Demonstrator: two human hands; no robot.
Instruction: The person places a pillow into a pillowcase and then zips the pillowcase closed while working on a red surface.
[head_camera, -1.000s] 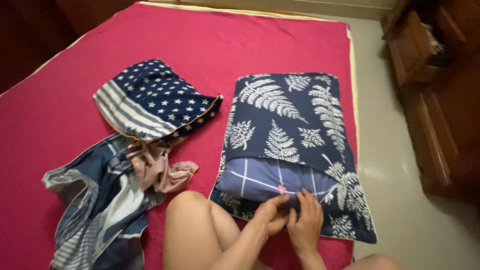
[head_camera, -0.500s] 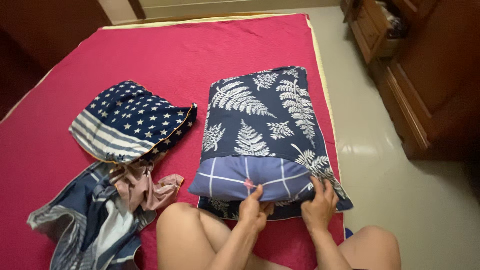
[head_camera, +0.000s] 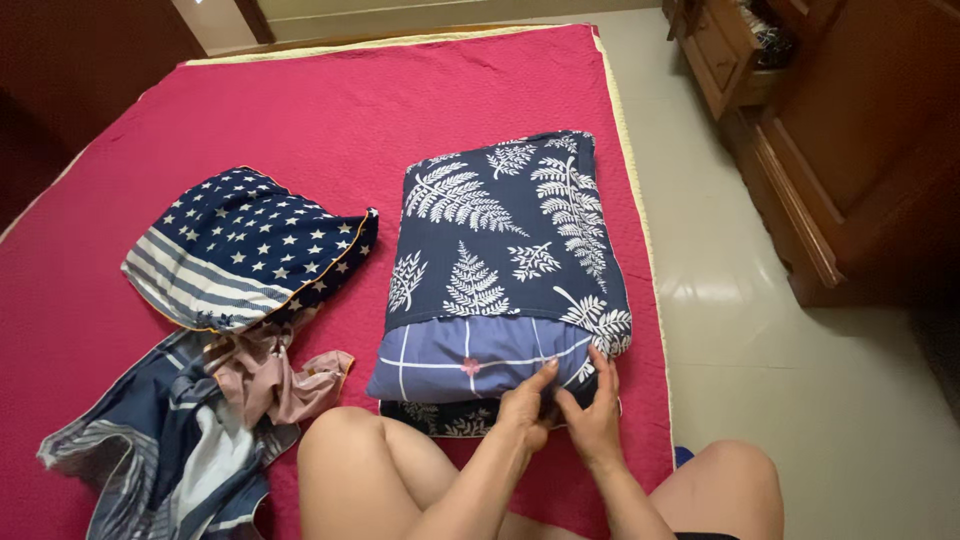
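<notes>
Pillow (head_camera: 470, 358), checked blue, lies on the red bed (head_camera: 330, 110), mostly inside its fern-print pillowcase (head_camera: 500, 240); only the near end shows. Left hand (head_camera: 527, 400) and right hand (head_camera: 594, 412) pinch the open edge, seemingly the flap. Long axis runs away from the person.

pale glossy floor (head_camera: 800, 330) – dark wooden cabinets (head_camera: 850, 130) along the right.

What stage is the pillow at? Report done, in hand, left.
Done: most of the pillow sits inside the fern-print cover. In hand: left hand and right hand grip the cover's open end. Left: the checked end still shows, uncovered.
</notes>
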